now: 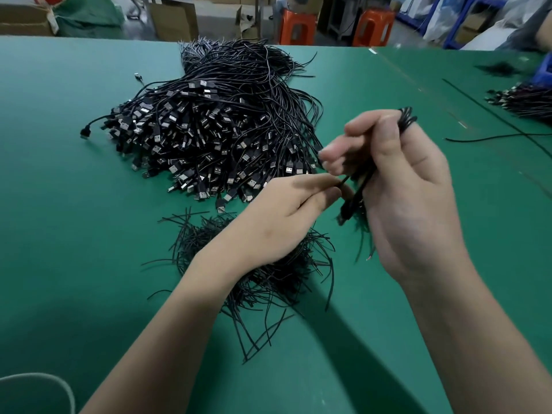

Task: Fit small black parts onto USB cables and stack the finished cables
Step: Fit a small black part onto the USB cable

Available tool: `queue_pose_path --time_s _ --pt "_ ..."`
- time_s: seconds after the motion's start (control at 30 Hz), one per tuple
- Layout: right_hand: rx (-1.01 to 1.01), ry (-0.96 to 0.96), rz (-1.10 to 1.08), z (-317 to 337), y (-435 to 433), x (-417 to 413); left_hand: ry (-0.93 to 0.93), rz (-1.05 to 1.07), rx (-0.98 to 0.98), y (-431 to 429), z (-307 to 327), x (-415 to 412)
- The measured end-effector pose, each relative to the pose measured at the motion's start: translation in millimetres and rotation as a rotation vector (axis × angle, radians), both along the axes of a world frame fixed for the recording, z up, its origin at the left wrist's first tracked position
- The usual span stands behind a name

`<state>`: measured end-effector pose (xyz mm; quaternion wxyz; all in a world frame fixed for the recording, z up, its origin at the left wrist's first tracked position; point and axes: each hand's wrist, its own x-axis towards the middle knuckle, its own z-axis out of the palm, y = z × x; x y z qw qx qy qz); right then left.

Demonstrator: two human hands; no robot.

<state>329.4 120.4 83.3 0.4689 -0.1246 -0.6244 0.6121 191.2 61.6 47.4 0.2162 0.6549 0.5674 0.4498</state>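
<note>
A big heap of black USB cables [209,135] lies on the green table [74,219], plugs toward me. Below it, partly under my left wrist, sits a loose pile of thin black tube pieces [268,282]. My right hand [403,186] grips a small bunch of cables [355,198], whose looped ends stick out above the fingers. My left hand [286,213] pinches a thin black piece [343,183] between thumb and forefinger, its tip touching the held bunch. The joint itself is blurred.
A second cable pile [525,100] lies at the right edge beside a blue bin [545,70]. Single cables [493,137] trail across the right side. Orange stools [298,25] and cardboard boxes [173,19] stand beyond the table's far edge.
</note>
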Motion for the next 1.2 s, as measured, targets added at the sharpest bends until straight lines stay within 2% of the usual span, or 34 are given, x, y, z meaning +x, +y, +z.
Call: queue_pose_path --time_s 0.07,0.13,0.2,0.27,0.33,0.4,0.5,0.57,0.63,0.8,0.9,1.0,1.2 --pt "0.26 -0.212 -0.188 -1.2 3.8 1.1 0.114 0.002 0.036 -0.5 4.5 -4.2" --pt "0.528 -0.462 -0.368 -7.1 6.3 2.6 0.32 0.043 0.014 -2.7 7.9 -9.5" --pt "0.693 -0.699 -0.447 -14.5 7.5 3.2 0.45 0.123 -0.018 -6.8 12.4 -17.7" --pt "0.709 -0.899 -0.416 -21.5 8.5 3.6 0.414 0.181 0.004 -12.4 17.4 -27.3" --pt "0.59 -0.979 -0.32 -27.3 6.6 4.5 0.309 0.202 0.035 -16.0 20.3 -36.9" --pt "0.361 -0.904 -0.146 -31.3 4.2 5.7 0.19 0.185 0.049 -16.7 19.7 -41.2" --pt "0.011 -0.665 0.229 -31.1 -0.6 6.7 -0.069 0.148 0.037 -12.4 14.6 -37.1" --pt "-0.09 -0.567 0.376 -31.3 -1.5 8.6 -0.232 0.147 0.053 -8.8 12.8 -35.3" --pt "-0.095 -0.526 0.446 -30.9 -2.1 9.6 -0.306 0.126 0.058 -5.9 10.8 -35.4" --pt "-0.069 -0.421 0.473 -26.1 2.2 12.9 -0.338 -0.146 -0.053 -7.6 8.4 -30.6" --pt "-0.07 -0.438 0.466 -25.1 3.5 13.6 -0.371 -0.081 -0.023 -6.4 8.6 -30.1" --pt "-0.173 -0.404 0.454 -25.5 1.2 11.6 -0.331 0.025 0.012 -3.5 5.6 -28.7" --pt "-0.333 -0.25 0.256 -30.9 -9.0 3.2 -0.386 0.104 0.017 -0.8 1.8 -26.8"
